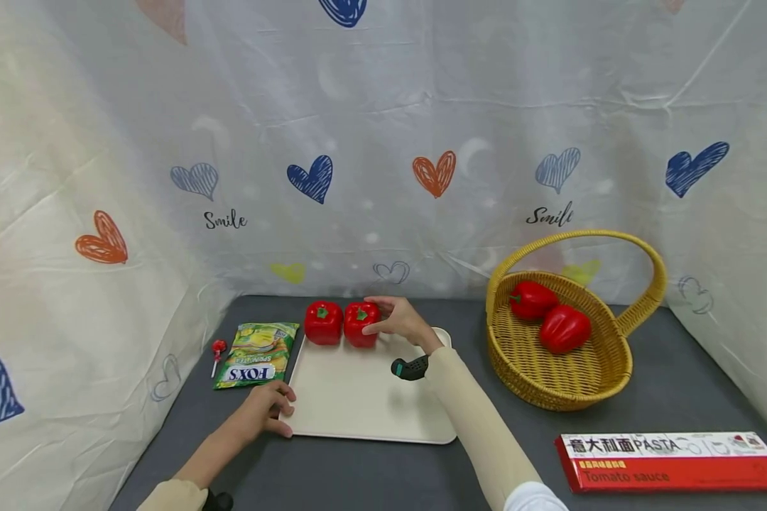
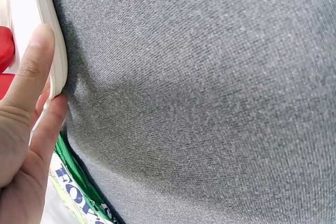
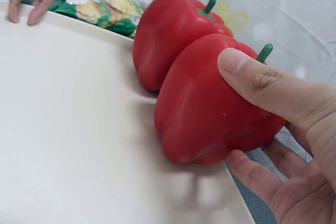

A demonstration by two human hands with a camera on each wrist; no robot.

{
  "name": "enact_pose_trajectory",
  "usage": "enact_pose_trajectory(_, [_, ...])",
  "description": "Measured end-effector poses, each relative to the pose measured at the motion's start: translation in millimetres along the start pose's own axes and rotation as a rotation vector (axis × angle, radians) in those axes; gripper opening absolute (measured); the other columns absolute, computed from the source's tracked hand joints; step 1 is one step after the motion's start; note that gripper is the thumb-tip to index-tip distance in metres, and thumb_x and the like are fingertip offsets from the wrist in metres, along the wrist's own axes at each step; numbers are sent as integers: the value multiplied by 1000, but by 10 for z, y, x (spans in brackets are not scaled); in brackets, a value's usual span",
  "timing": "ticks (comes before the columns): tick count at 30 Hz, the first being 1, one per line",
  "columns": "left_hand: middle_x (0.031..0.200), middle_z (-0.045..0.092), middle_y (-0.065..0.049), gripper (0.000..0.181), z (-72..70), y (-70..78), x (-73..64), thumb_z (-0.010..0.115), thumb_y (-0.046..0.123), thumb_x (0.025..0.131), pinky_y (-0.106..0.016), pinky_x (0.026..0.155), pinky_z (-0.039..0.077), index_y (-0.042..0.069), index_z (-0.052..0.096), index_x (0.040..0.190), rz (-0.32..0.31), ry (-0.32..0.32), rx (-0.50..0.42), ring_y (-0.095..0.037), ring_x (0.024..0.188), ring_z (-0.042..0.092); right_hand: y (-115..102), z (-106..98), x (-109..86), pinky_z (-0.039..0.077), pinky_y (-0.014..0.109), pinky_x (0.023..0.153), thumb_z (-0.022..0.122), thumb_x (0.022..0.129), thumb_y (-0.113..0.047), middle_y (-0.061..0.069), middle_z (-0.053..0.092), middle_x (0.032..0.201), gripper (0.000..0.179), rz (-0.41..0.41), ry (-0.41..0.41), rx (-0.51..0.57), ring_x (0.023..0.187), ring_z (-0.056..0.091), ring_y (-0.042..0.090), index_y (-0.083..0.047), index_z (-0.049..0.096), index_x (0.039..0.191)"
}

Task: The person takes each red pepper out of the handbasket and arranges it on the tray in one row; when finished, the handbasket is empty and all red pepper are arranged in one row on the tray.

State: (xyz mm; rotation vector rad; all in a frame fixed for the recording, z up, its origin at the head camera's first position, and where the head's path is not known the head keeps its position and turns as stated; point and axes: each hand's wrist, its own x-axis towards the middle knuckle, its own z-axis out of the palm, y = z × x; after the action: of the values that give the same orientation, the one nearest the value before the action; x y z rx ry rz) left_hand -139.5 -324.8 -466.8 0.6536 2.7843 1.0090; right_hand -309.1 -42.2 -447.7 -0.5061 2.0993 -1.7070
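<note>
My right hand (image 1: 404, 323) grips a red bell pepper (image 1: 361, 324) at the tray's far edge, thumb on one side and fingers on the other. Pressed against it on the left stands a second red bell pepper (image 1: 323, 323), its green stem up; both show closely in the right wrist view. The cream rectangular tray (image 1: 371, 404) lies beneath my hands. Its near left corner is held by my left hand (image 1: 262, 410), with the thumb (image 2: 35, 59) by the rim and the fingers round the corner.
Left of the tray lie a green FOX'S packet (image 1: 256, 355) and a red lollipop (image 1: 219, 347). At the right stands a yellow wicker basket (image 1: 559, 397) holding two red bell peppers (image 1: 564, 328). A red-and-white pasta box (image 1: 671, 463) lies in front of it. A curtain hangs behind.
</note>
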Motion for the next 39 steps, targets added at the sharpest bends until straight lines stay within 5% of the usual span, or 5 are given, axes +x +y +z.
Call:
enact_pose_trajectory(22, [95, 58, -8, 23, 9, -31, -4, 89, 12, 62, -24, 61, 47, 3, 69, 70, -53, -25, 3, -8, 76, 50, -19, 67, -6, 47, 34, 92, 82, 74, -5, 10, 52, 138, 69, -94, -31, -19, 128, 47, 25, -7, 52, 136])
enact_pose_trajectory(39, [96, 59, -8, 23, 16, -19, -11, 89, 12, 62, -24, 61, 45, 3, 69, 70, -56, -8, -10, -9, 76, 49, -26, 2, 9, 41, 38, 100, 81, 76, -7, 6, 47, 143, 72, -39, -70, -69, 132, 42, 26, -14, 50, 140])
